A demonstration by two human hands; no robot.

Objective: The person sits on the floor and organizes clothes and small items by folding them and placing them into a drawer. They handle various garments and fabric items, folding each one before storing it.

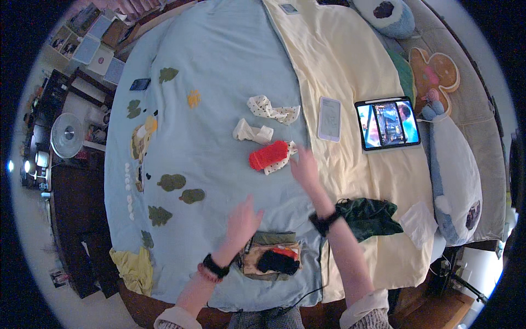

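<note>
My left hand hovers over the blue bedding, fingers apart, holding nothing. Beyond it and to the right, my right hand is beside a rolled red fuzzy cloth item; its fingers are blurred, and whether they touch the dotted white cloth under the red item I cannot tell. Farther up lie a crumpled white cloth and another dotted white cloth. Close to me, below my left hand, sits a folded pile of clothing with a black cloth item on top.
On the cream bedding lie a tablet with a lit screen, a phone-like device, a dark green cloth bag and a thin white bag. A yellow cloth lies at the left corner. A plush toy rests at right.
</note>
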